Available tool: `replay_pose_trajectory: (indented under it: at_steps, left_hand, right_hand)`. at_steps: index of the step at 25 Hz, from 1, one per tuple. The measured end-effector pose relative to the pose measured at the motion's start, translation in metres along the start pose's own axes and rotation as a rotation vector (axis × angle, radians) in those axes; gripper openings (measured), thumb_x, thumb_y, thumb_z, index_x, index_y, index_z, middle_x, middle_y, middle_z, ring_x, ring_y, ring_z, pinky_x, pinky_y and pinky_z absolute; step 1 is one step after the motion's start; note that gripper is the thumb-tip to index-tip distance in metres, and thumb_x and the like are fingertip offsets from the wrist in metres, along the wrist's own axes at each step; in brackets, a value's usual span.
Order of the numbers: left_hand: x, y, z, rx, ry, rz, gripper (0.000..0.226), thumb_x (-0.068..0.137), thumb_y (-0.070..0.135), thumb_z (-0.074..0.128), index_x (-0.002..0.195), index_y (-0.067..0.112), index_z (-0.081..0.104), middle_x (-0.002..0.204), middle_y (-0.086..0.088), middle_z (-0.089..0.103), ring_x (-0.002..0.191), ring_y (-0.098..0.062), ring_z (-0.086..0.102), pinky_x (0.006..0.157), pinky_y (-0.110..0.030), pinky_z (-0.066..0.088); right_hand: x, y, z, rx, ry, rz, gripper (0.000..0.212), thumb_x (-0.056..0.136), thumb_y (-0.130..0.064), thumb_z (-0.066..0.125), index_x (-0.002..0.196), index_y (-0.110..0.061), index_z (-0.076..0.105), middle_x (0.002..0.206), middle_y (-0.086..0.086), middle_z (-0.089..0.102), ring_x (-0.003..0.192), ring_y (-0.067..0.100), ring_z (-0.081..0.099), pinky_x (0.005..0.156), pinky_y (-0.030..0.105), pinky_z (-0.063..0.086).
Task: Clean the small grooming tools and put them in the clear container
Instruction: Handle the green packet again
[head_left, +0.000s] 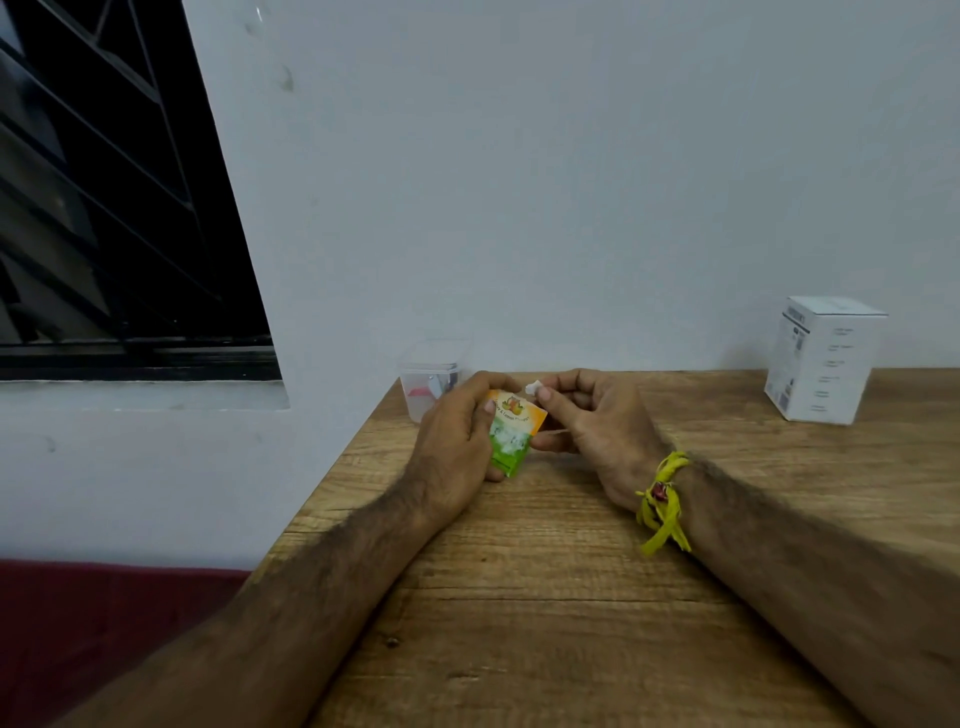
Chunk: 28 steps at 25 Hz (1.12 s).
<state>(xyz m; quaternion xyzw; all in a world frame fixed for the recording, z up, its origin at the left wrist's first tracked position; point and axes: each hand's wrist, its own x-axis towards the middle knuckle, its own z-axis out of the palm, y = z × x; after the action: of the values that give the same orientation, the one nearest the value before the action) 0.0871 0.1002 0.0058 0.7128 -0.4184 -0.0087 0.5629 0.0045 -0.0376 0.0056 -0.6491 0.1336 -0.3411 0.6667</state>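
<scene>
My left hand (457, 431) grips a small orange and green sachet (511, 431) just above the wooden table (519, 597). At the sachet's top corner, my right hand (587, 421) pinches a small white bit (534, 387) between thumb and forefinger. A clear container (423, 374) stands at the table's back left corner, right behind my left hand. Inside it lie a red item and a grey metal tool, partly hidden by my fingers.
A white carton (821, 358) stands at the back right of the table against the wall. A yellow thread band (662, 499) is tied on my right wrist. The table's left edge runs diagonally, with a dark red surface (104, 634) below it. A dark window (104, 208) is at upper left.
</scene>
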Motion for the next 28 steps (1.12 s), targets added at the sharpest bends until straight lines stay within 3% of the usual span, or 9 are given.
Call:
replay_pose_trajectory:
  at_steps: [5,11,22,28]
  left_hand:
    - [-0.0003,-0.0002,-0.0012,0.009,-0.006,0.018,0.027,0.105,0.012,0.047,0.115,0.028,0.066,0.114,-0.003,0.064,0.082,-0.022,0.07,0.048,-0.026,0.057]
    - [-0.0008,0.0011,-0.0008,0.029,0.013,0.043,0.014,0.103,0.015,0.052,0.103,0.022,0.064,0.103,0.0,0.062,0.076,-0.02,0.069,0.047,-0.027,0.056]
    - [0.0,0.0023,-0.0004,0.123,0.004,0.136,0.015,0.104,0.015,0.051,0.098,0.026,0.061,0.093,-0.003,0.065,0.064,-0.019,0.068,0.045,-0.023,0.053]
    - [0.0021,0.0006,-0.0023,0.157,0.013,0.173,0.017,0.104,0.015,0.048,0.095,0.026,0.057,0.089,0.001,0.062,0.067,-0.017,0.067,0.046,-0.03,0.057]
  right_hand:
    - [-0.0016,-0.001,0.0002,0.005,-0.01,-0.004,0.013,0.093,-0.01,0.068,0.102,-0.001,0.068,0.09,0.015,0.075,0.068,0.019,0.072,0.052,0.026,0.059]
    - [-0.0031,-0.0067,-0.0018,-0.003,-0.102,0.026,0.01,0.091,-0.015,0.071,0.097,-0.007,0.071,0.09,0.006,0.074,0.081,0.012,0.07,0.053,0.029,0.057]
    - [-0.0024,-0.0052,0.0002,-0.111,-0.117,0.021,0.011,0.093,-0.017,0.069,0.096,-0.006,0.07,0.091,0.01,0.072,0.076,0.014,0.069,0.057,0.035,0.059]
    - [-0.0015,-0.0092,-0.0063,-0.355,-0.242,-0.18,0.01,0.093,-0.016,0.069,0.096,-0.007,0.07,0.099,0.014,0.072,0.088,0.02,0.069,0.063,0.037,0.06]
